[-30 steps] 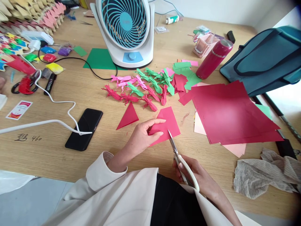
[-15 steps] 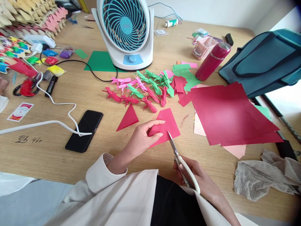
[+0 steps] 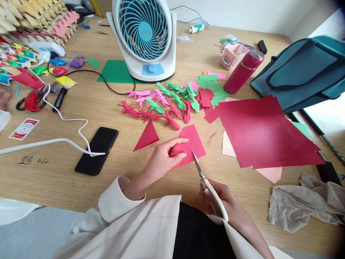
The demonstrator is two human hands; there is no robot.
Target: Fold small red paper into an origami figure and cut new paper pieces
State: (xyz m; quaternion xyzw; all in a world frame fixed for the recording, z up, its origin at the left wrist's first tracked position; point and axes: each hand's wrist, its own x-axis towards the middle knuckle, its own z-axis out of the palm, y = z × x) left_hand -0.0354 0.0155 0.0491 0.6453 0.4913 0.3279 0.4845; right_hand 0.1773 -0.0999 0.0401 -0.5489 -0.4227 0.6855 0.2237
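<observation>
My left hand [image 3: 164,158] grips a piece of red paper [image 3: 192,138] by its left side, thumb and fingers on top of it. My right hand [image 3: 221,198] is closed round the white handles of a pair of scissors [image 3: 201,174]. The blades reach up to the paper's lower edge, one blade lying over the sheet. To the left of the paper is a folded red paper triangle [image 3: 147,136]. Several small folded paper figures [image 3: 155,105] in red, pink and green lie just beyond.
A fan [image 3: 147,39] stands at the back. Large red sheets [image 3: 264,133], a red flask [image 3: 244,72] and a teal bag [image 3: 299,72] are on the right. A phone [image 3: 97,151] with a white cable lies left, a crumpled cloth [image 3: 293,205] near right. Another person's hand [image 3: 4,99] shows at far left.
Almost nothing differs. The view has shifted very slightly; both hands, the red paper and the scissors keep nearly the same places.
</observation>
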